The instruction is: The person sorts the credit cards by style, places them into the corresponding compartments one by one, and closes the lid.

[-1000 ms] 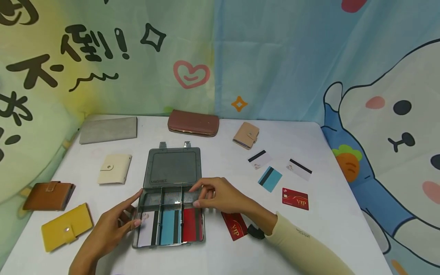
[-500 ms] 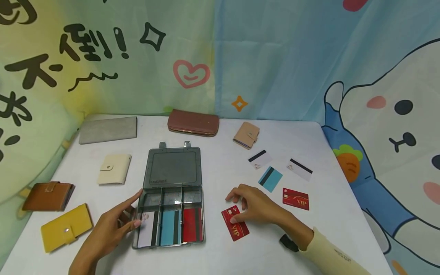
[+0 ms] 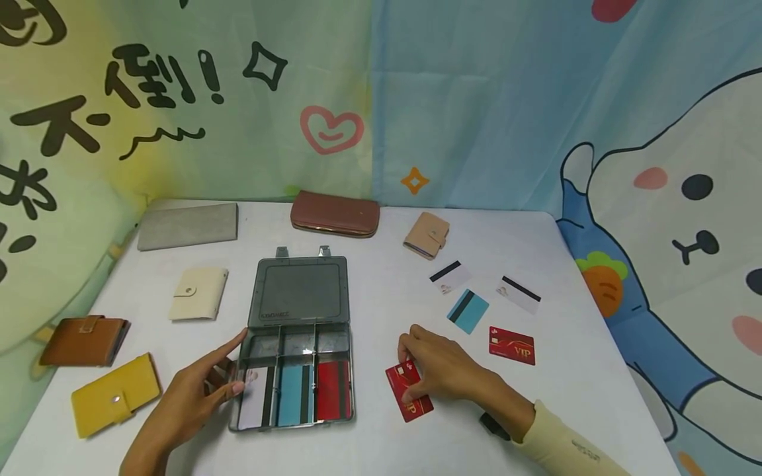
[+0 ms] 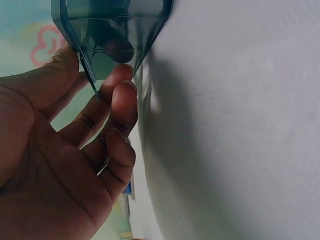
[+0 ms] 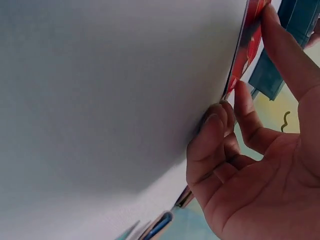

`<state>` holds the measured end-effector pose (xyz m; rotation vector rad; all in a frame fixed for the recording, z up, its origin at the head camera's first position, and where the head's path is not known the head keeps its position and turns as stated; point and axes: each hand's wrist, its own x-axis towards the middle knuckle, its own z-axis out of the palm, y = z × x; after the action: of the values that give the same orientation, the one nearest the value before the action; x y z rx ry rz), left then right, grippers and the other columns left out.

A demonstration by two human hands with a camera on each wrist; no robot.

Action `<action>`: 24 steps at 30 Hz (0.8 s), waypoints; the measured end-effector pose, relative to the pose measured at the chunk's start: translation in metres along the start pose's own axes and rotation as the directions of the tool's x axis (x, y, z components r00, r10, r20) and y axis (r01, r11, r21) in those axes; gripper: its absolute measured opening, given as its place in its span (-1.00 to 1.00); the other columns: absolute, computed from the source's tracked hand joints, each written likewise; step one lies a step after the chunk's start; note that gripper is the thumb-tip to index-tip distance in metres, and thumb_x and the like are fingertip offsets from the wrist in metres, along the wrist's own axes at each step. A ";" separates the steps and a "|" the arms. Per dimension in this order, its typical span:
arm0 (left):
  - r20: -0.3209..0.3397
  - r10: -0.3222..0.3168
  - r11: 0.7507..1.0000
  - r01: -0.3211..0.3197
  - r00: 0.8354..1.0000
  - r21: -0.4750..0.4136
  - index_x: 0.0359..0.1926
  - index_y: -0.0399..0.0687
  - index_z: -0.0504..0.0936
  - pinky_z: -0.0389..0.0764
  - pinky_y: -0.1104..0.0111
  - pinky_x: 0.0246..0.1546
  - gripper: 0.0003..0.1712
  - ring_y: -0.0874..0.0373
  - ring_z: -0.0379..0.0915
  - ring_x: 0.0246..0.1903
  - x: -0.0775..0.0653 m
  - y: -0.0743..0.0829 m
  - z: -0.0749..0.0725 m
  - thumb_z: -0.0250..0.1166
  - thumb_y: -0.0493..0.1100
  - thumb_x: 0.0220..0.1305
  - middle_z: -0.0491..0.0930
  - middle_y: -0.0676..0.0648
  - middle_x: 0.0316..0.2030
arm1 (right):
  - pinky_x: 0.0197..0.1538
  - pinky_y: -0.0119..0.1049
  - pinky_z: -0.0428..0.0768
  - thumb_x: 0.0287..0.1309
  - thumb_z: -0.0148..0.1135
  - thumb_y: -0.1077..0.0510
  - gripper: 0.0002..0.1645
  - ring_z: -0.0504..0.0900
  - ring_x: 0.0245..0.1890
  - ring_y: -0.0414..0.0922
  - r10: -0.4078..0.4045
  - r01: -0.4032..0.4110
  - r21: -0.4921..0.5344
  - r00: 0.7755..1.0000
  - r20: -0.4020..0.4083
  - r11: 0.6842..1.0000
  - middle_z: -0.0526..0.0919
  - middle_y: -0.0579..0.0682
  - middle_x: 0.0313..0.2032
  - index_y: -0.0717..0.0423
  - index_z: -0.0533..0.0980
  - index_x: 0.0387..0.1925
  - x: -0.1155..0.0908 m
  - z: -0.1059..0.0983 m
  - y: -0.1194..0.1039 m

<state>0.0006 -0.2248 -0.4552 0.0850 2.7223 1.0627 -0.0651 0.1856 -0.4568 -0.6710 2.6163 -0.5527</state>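
Note:
A grey translucent divided box (image 3: 299, 426) lies with its lid laid back. In its front compartments are a white card (image 3: 254, 396), a blue card (image 3: 290, 395) and a red card (image 3: 329, 390), each with a dark stripe. My left hand (image 3: 193, 396) grips the box's left side, thumb at the rim; in the left wrist view the fingers (image 4: 125, 102) meet the box's corner. To the right, my right hand (image 3: 446, 367) pinches a red VIP card (image 3: 401, 380) by its edges, thumb on one and a finger on the other. The other fingers curl beside the card in the right wrist view.
Right of the box lie two white cards (image 3: 449, 276), a blue card (image 3: 467, 311) and another red VIP card (image 3: 512, 345). Several wallets surround the box: yellow (image 3: 116, 395), brown (image 3: 84, 340), cream (image 3: 198, 293), grey (image 3: 188, 226), dark brown (image 3: 335, 214) and tan (image 3: 426, 235).
My right hand has left the box's right side, moved right to the loose red VIP card and pinched it, shifting it slightly. The left hand has stayed at the box.

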 end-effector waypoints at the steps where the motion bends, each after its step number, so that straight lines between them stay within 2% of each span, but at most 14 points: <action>1: 0.001 -0.003 1.000 0.003 1.000 0.003 0.54 0.38 0.11 0.47 0.44 -0.42 0.01 0.28 0.41 -0.39 0.000 0.000 0.000 0.43 -0.16 0.18 0.57 -0.09 -0.11 | -0.34 -0.37 0.48 -0.32 0.69 -0.14 -0.37 0.42 -0.31 -0.28 -0.009 0.009 0.008 1.000 0.004 1.000 0.45 -0.19 -0.28 -0.14 0.45 -0.26 0.000 0.000 0.000; 4: 0.003 -0.007 1.000 0.007 1.000 0.003 0.55 0.39 0.10 0.47 0.44 -0.42 0.01 0.27 0.41 -0.39 0.000 0.001 0.000 0.43 -0.16 0.19 0.57 -0.09 -0.10 | -0.31 -0.38 0.52 -0.24 0.67 -0.07 -0.43 0.46 -0.27 -0.26 -0.021 0.018 0.092 0.999 0.031 0.996 0.49 -0.21 -0.31 -0.14 0.42 -0.30 0.000 -0.003 0.002; 8: -0.007 0.001 1.000 -0.001 1.000 -0.001 0.55 0.38 0.10 0.47 0.44 -0.42 0.01 0.28 0.41 -0.39 0.000 0.001 0.000 0.43 -0.17 0.19 0.56 -0.09 -0.11 | -0.35 -0.38 0.58 -0.06 0.60 0.04 -0.57 0.52 -0.31 -0.22 -0.051 0.039 0.218 0.997 0.049 0.975 0.55 -0.22 -0.38 -0.16 0.44 -0.31 0.002 -0.010 0.002; 14: -0.024 0.019 1.000 -0.019 1.000 -0.004 0.54 0.36 0.13 0.46 0.45 -0.43 0.00 0.31 0.40 -0.41 -0.001 0.000 0.000 0.43 -0.19 0.18 0.57 -0.08 -0.14 | -0.33 -0.37 0.60 0.11 0.48 0.05 -0.78 0.55 -0.40 -0.21 -0.087 0.098 0.329 0.995 -0.047 0.939 0.57 -0.24 -0.44 -0.19 0.53 -0.32 0.008 -0.024 0.000; 20: -0.034 0.027 1.000 -0.027 0.999 -0.008 0.54 0.36 0.14 0.45 0.45 -0.44 -0.01 0.32 0.39 -0.42 -0.001 -0.001 0.002 0.43 -0.18 0.18 0.57 -0.07 -0.14 | -0.37 -0.31 0.60 0.12 0.46 -0.06 -0.87 0.56 -0.45 -0.14 -0.081 0.141 0.451 0.985 -0.150 0.882 0.62 -0.22 -0.42 -0.27 0.62 -0.31 0.013 -0.035 -0.010; 24: -0.042 0.039 0.999 -0.040 0.998 -0.007 0.54 0.34 0.15 0.45 0.45 -0.44 -0.02 0.34 0.39 -0.43 -0.002 -0.001 0.003 0.43 -0.19 0.18 0.57 -0.07 -0.15 | -0.44 -0.20 0.64 0.13 0.45 -0.08 -0.84 0.58 -0.52 0.07 -0.032 0.118 0.564 0.987 -0.159 0.817 0.67 -0.13 -0.40 -0.21 0.66 -0.27 0.018 -0.034 -0.023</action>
<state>0.0027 -0.2237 -0.4574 0.1171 2.7639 1.0984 -0.0865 0.1674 -0.4219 -0.5443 2.3483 -1.3876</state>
